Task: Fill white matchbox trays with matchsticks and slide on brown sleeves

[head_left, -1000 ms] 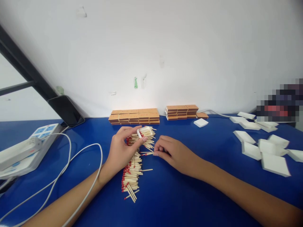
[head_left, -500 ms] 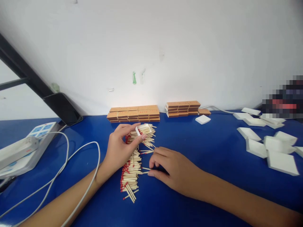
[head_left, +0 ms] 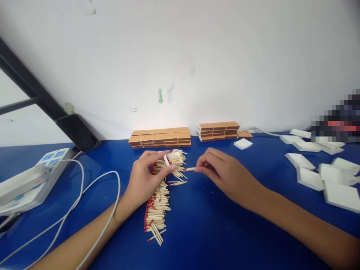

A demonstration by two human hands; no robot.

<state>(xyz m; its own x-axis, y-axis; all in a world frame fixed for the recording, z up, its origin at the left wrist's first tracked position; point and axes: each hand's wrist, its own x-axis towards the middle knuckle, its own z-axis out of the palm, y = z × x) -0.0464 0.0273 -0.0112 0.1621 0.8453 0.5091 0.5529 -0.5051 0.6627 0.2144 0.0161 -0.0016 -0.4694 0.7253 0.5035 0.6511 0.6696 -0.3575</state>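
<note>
My left hand (head_left: 147, 176) pinches a small white matchbox tray (head_left: 176, 154) between thumb and fingers, just over the upper end of a heap of matches. Red-headed matches lie inside that tray. Right of it, my right hand (head_left: 221, 168) is closed on matches (head_left: 190, 169) by their plain ends, red heads pointing left toward the tray; how many it holds I cannot tell. The long heap of loose matches (head_left: 157, 206) runs down the blue table toward me, most heads on the left. A few stray matches (head_left: 177, 183) lie at its right side.
Stacked brown matchboxes (head_left: 160, 138) line the wall, with a second stack (head_left: 218, 131) to their right. One white tray (head_left: 243, 143) lies before it. Several white trays (head_left: 309, 178) are scattered at right. A power strip (head_left: 53, 176), white cable (head_left: 118, 180) and phone (head_left: 78, 131) occupy the left.
My right hand has moved up and right from beside the heap, and matches now stick out of its fingertips. The left hand keeps the tray in nearly the same spot.
</note>
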